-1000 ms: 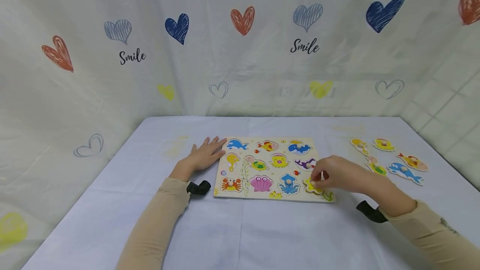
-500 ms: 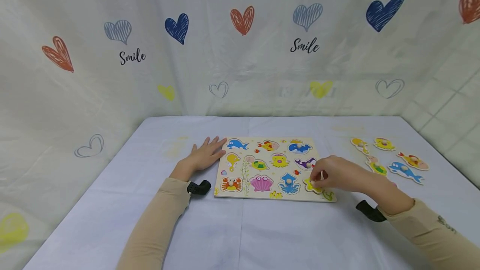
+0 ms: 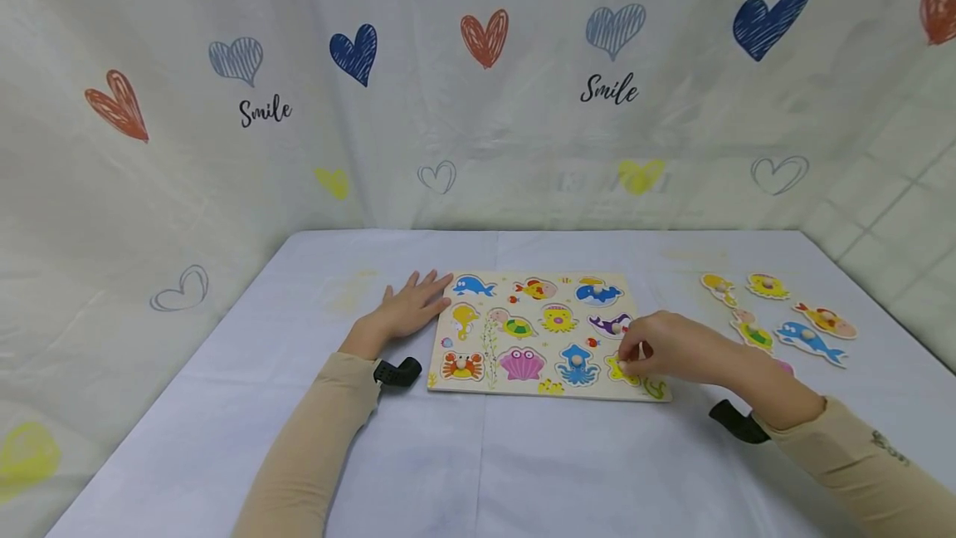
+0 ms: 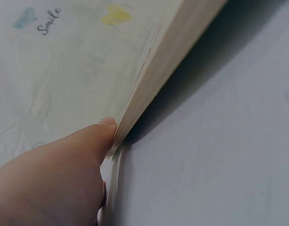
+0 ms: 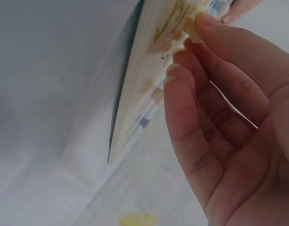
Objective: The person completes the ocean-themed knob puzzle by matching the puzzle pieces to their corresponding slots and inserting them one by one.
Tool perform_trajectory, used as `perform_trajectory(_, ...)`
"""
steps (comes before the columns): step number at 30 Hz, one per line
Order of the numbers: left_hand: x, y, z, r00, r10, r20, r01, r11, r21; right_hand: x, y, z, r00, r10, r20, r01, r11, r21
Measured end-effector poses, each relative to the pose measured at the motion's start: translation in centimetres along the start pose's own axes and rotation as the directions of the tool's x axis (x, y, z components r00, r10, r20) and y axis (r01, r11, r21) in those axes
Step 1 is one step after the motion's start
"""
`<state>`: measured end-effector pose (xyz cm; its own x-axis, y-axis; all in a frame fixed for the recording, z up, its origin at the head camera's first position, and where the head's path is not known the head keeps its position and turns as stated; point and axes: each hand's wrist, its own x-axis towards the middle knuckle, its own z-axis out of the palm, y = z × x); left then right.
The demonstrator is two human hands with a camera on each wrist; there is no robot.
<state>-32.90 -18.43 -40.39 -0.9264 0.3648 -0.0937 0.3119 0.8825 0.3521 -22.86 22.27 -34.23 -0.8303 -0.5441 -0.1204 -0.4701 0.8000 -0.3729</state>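
Note:
A wooden peg puzzle board (image 3: 553, 391) with sea-animal pictures lies on the white-covered table. My right hand (image 3: 675, 347) pinches the small knob of a yellow star piece (image 3: 614, 369) at the board's lower right; in the right wrist view, thumb and index finger meet on that knob. Knobbed pieces of a crab (image 3: 451, 369), a blue squid (image 3: 577, 375), a blue whale (image 3: 590, 295) and a purple whale (image 3: 603, 325) sit in the board. My left hand (image 3: 399, 311) lies with extended fingers against the board's left edge, the thumb touching it in the left wrist view.
Right of the board lie loose pieces: a seahorse (image 3: 717, 285), a yellow octopus (image 3: 765, 287), a red fish (image 3: 825, 320), a blue dolphin (image 3: 808, 340) and a turtle (image 3: 754, 334). A pink piece (image 3: 785, 367) is mostly hidden behind the right arm. Patterned curtains enclose the table.
The star piece looks flatter against the board than before. Both hands stay in place, the right one still pinching the knob. The head view has shifted very slightly.

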Motion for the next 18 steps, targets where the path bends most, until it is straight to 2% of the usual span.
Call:
perform_trajectory(11, 0.0, 0.1, 0.1, 1.0, -0.002, -0.002, 0.002, 1.0, -0.007, -0.5, 0.8, 0.4, 0.999, -0.03, -0.026, 0.031, 0.998, 0.047)
perform_trajectory(18, 0.1, 0.1, 0.1, 1.0, 0.001, -0.007, -0.001, 1.0, -0.01, -1.0, 1.4, -0.9, 0.997, -0.035, -0.063, 0.039, 0.997, 0.059)
